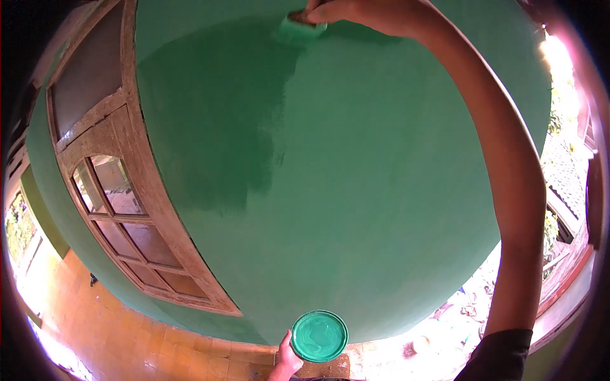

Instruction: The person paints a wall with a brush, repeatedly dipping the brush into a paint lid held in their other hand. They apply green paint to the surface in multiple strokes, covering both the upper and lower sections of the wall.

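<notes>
High at the top of the view, my right hand (335, 11) is closed around a paintbrush (304, 24). The brush's wide bristles press against the green wall (381, 159), beside the upper edge of a darker green painted patch (216, 114). Low down, my left hand (289, 357) holds a round tub of green paint (319, 336) by its side, with the open top facing up. Its fingers are partly hidden behind the tub. My right arm stretches up along the right side of the view.
To the left stands a wooden window frame (159, 209) with glass panes, set into the wall. Orange floor tiles (127, 298) run along the wall's foot. At right, beyond the wall's edge, bright ground (413, 346) holds scattered items.
</notes>
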A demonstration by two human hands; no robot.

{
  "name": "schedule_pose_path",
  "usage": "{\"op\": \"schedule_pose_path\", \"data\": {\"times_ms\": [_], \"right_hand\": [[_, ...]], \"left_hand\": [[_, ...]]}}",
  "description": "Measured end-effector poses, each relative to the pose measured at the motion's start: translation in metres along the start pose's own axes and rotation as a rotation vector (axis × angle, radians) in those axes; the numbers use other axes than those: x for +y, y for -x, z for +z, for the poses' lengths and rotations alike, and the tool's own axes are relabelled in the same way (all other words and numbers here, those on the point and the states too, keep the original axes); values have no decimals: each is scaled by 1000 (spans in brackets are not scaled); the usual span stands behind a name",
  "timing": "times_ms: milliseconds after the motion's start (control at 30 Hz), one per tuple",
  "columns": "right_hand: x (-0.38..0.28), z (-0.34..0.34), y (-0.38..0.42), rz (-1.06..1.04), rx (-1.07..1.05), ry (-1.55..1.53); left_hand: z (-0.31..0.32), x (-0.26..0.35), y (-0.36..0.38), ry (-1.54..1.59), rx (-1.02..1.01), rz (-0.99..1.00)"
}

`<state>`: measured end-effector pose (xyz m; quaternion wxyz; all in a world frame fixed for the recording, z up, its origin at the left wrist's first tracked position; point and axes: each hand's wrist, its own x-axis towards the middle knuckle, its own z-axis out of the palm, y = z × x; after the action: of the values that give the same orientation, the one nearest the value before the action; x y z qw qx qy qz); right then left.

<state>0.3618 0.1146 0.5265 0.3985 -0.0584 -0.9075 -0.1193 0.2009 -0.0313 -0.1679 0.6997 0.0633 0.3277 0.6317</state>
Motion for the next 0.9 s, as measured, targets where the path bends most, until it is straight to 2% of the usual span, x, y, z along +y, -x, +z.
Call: {"op": "schedule_pose_path", "data": {"times_ms": [33,100,133,200,233,300,467,533,567,600,667,800,833,900], "right_hand": [[13,8,9,-4,-3,-3],[50,31,34,-165,54,325],[43,32,41,-173,52,322],[26,35,61,-29,-152,171],[24,35,61,-38,-152,170],[22,33,62,-122,44,137],[35,56,74,-166,18,392],[7,40,66,31,-174,19],[0,40,64,26,-65,13],[11,43,65,30,-67,14],[41,54,66,-183,30,378],[10,44,66,-122,-237,196],[14,46,64,-122,-239,197],[32,60,61,-565,346,419]], "left_hand": [[1,1,0,5,1,2],[3,2,3,13,28,7],[3,2,3,20,27,13],[2,4,3,22,44,10],[-1,5,3,34,-13,15],[-4,7,-1,36,1,5],[5,9,1,22,2,-29],[6,8,-1,11,-8,-19],[4,8,0,8,-4,-24],[5,6,-1,5,-5,-19],[8,3,2,8,-1,-17],[15,4,8,25,-8,-27],[14,4,10,25,-9,-14],[14,5,10,23,3,-27]]}}
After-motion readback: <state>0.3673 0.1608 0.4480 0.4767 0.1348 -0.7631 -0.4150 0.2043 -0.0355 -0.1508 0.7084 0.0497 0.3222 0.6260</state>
